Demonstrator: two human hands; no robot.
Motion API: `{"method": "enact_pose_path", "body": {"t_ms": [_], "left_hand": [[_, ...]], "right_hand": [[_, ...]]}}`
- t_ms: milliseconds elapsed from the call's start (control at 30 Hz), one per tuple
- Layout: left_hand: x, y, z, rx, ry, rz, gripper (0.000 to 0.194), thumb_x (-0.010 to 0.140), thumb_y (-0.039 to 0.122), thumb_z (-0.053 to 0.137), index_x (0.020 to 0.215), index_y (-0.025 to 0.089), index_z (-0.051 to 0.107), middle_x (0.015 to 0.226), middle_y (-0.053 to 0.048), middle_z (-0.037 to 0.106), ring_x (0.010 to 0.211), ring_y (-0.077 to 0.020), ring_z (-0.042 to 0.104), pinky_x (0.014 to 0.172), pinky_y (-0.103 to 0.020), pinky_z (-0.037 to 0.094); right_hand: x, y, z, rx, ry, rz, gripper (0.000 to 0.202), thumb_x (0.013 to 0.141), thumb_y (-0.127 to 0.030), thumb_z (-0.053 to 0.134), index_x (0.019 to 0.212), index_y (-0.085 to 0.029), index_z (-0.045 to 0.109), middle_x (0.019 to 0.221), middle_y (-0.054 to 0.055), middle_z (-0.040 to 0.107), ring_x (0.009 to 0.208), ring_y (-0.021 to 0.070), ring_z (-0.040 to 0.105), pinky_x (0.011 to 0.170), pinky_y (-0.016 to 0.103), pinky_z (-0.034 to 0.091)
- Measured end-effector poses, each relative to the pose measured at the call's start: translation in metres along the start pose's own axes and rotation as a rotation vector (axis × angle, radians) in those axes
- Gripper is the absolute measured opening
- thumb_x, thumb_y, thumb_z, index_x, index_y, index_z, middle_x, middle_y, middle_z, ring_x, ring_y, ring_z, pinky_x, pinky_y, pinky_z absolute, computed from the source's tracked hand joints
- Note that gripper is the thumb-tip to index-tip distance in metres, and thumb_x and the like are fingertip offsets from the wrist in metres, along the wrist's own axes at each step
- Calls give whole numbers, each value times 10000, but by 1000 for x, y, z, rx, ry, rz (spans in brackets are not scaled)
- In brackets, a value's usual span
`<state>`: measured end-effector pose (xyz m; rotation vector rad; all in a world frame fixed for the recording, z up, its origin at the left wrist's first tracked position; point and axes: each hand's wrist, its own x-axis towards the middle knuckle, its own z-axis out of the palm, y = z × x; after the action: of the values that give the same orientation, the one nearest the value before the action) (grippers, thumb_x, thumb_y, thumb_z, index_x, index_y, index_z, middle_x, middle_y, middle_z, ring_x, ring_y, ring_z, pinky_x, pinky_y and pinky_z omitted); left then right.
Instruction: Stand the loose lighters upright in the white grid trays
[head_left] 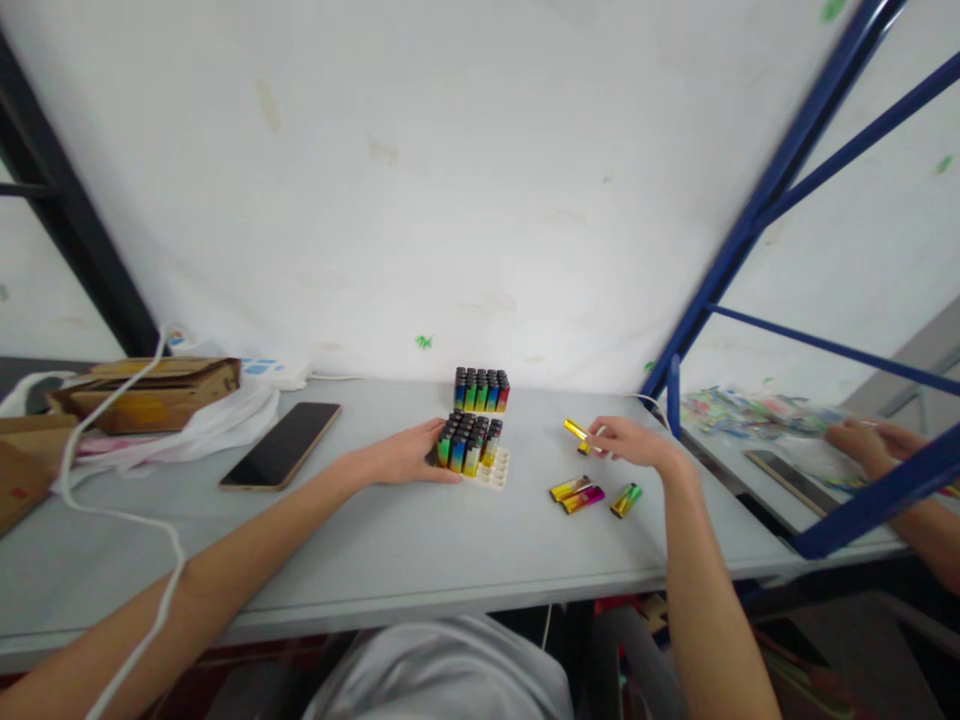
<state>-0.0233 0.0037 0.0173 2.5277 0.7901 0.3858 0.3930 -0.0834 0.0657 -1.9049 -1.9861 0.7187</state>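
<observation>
A white tray (pixel 492 474) with round-cornered slots stands on the table, its left and back part filled with upright lighters (pixel 466 444) in green, blue and gold with black tops. My left hand (pixel 414 452) grips the tray's left side, thumb in front and fingers behind. Slots along its right and front edge are bare. To the right, my right hand (pixel 621 440) pinches a gold lighter (pixel 576 430), which is tilted above the table. Nearer me lie a gold lighter (pixel 570 488), a magenta-and-gold lighter (pixel 583 500) and a green-and-gold lighter (pixel 626 500).
Behind the tray, against the wall, stands another block of lighters (pixel 481 390). A phone (pixel 282 446) lies left, beside a cardboard box (pixel 165 392) and plastic bags. A white cable (pixel 120 516) hangs at left. Beyond the blue frame (pixel 750 225), another person's hands (pixel 862 442) are near small packets.
</observation>
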Motion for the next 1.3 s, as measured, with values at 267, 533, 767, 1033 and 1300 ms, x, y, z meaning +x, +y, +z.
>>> {"method": "enact_pose_path", "body": {"t_ms": [267, 533, 767, 1033, 1300], "left_hand": [[0, -5, 1, -13, 7, 49, 777, 813, 662, 740, 1425, 218, 559, 1433, -111, 578, 1306, -337, 566, 1205, -437, 381], [-1, -1, 0, -4, 2, 22, 797, 823, 640, 747, 1448, 197, 529, 1456, -142, 556, 1325, -354, 548, 1201, -478, 381], [-2, 3, 0, -15, 19, 41, 824, 822, 620, 758, 1469, 181, 499, 1446, -152, 565, 1312, -353, 554, 1190, -474, 390], [-2, 0, 2, -17, 33, 52, 792, 822, 606, 761, 1456, 199, 516, 1431, -123, 576, 1310, -350, 560, 1193, -459, 390], [-1, 1, 2, -24, 35, 15, 808, 798, 622, 774, 1440, 197, 531, 1424, -130, 584, 1296, -355, 571, 1186, -468, 399]], "right_hand": [[5, -43, 9, 381, 393, -306, 448, 843, -603, 693, 955, -169, 693, 709, -2, 601, 662, 148, 522, 655, 284, 449], [21, -96, 52, 1004, 307, -330, 458, 871, -681, 645, 941, -247, 517, 896, 9, 640, 797, 160, 622, 769, 320, 551], [29, -130, 89, 947, 307, -279, 511, 859, -753, 599, 907, -255, 494, 575, -111, 314, 451, 82, 265, 426, 199, 270], [37, -127, 111, 648, 528, -251, 512, 897, -630, 520, 605, -246, 350, 529, -54, 326, 498, 104, 284, 450, 262, 216], [34, -127, 103, 486, 562, -259, 476, 928, -615, 474, 651, -239, 383, 569, -42, 404, 550, 120, 364, 510, 253, 298]]}}
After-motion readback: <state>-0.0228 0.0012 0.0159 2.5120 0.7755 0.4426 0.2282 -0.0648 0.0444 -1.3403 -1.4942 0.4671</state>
